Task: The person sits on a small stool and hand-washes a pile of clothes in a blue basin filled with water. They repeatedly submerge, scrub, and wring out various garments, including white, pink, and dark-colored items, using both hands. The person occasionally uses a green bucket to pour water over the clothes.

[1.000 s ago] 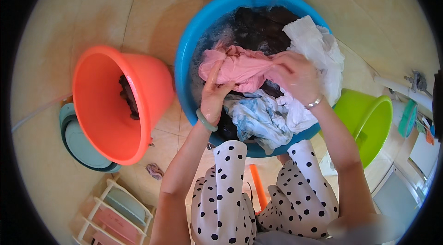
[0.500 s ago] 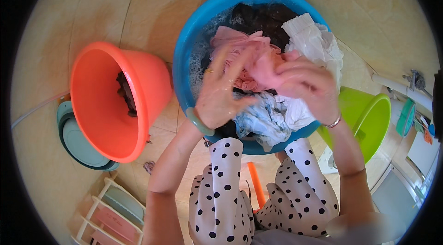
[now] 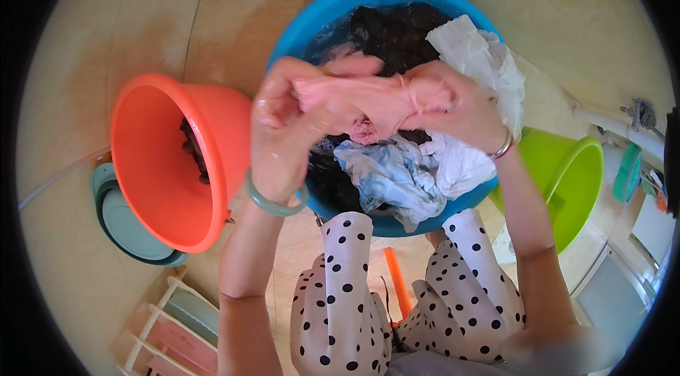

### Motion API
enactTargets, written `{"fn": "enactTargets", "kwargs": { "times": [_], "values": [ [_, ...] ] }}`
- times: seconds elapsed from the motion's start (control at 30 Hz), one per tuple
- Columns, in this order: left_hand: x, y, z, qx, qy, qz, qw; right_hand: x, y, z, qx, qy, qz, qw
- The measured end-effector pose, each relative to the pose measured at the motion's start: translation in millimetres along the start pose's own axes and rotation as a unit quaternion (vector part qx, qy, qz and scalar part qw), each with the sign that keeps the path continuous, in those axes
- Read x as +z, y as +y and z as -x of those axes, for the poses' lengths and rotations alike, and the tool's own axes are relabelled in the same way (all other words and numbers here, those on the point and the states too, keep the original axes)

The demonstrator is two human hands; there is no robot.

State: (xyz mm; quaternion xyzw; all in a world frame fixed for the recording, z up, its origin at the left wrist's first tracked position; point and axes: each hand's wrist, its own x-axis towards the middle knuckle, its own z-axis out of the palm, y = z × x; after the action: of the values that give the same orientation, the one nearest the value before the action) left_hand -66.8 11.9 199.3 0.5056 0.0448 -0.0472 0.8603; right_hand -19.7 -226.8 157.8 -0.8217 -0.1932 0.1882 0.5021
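A wet pink garment is stretched sideways above a big blue basin. My left hand, with a jade-green bangle at its wrist, is closed round the left end of the cloth. My right hand, wearing a silvery bracelet, grips the other end. Beneath them, dark clothes lie in sudsy water at the far side of the basin. White cloth hangs over the right rim, and a blue-and-white garment is bunched near the front. Part of the pink cloth is hidden by my fingers.
To the left an orange bucket lies tipped with dark cloth inside. Teal basins and a cream rack stand near it. A lime-green bucket is at the right. My knees in dotted trousers flank the basin's front.
My left hand has gone from spread fingers over the basin to gripping the pink garment, moving left. The garment is now lifted and pulled out between both hands.
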Motion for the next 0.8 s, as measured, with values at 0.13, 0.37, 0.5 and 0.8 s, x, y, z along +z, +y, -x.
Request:
{"fn": "enactTargets", "kwargs": {
  "times": [0.13,0.37,0.5,0.8],
  "values": [
    [-43,-17,3,0.070,0.058,-0.270,0.959,-20,-2,-2,0.033,0.046,-0.164,0.985],
    [-51,-31,5,0.106,0.036,-0.557,0.823,-35,-3,6,0.002,0.090,-0.273,0.958],
    [-7,-38,-15,0.102,-0.111,-0.528,0.836,-19,-34,-22,-0.163,0.046,-0.092,0.981],
    [0,-37,-21,-0.075,-0.023,0.159,0.984,26,23,-17,-0.013,0.063,-0.260,0.963]
  ]
}}
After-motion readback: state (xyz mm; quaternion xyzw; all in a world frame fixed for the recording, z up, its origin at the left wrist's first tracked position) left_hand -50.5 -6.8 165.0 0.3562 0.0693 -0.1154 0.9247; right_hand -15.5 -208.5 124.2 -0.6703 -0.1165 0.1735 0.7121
